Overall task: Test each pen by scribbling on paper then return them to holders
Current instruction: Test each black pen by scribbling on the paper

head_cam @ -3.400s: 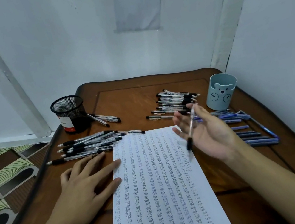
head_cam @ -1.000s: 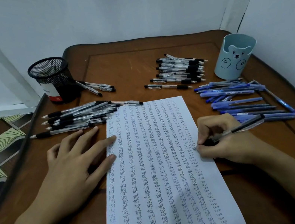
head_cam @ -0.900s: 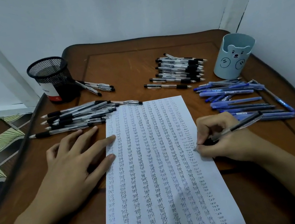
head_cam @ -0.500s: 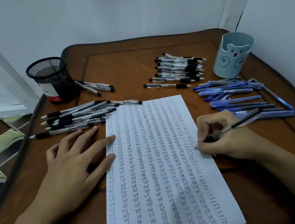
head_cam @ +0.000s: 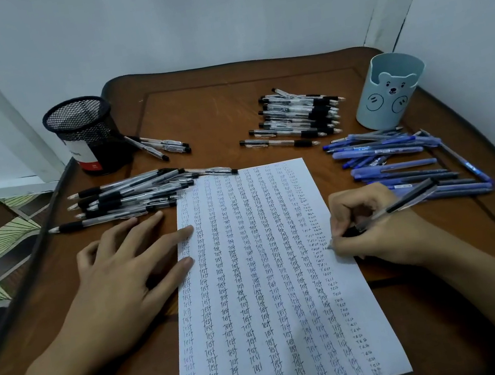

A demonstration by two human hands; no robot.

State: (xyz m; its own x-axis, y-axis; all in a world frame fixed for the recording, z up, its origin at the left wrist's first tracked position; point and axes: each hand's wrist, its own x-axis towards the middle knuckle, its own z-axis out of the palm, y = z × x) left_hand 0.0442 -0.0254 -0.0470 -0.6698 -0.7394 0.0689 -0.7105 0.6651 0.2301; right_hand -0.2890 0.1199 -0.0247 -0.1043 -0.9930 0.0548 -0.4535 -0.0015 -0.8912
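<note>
Pen (head_cam: 398, 205) sits pinched in my right hand (head_cam: 379, 230), thumb and fingers curled round its lower barrel. Its tip meets the paper (head_cam: 256, 285) just left of the hand, at the sheet's right margin, where the last narrow column of "test" words runs. The barrel slants up and away over the back of the hand, toward the blue pens (head_cam: 400, 160) lying just beyond it. My left hand (head_cam: 122, 275) lies flat with fingers straight, two fingertips over the paper's left edge; I judge this pins the sheet against sliding while I write. The bear holder (head_cam: 387, 90) stands well beyond the right hand and the mesh holder (head_cam: 81, 134) beyond the left. Both are on the surface (head_cam: 209, 111), I judge within reach for returning tested pens.
</note>
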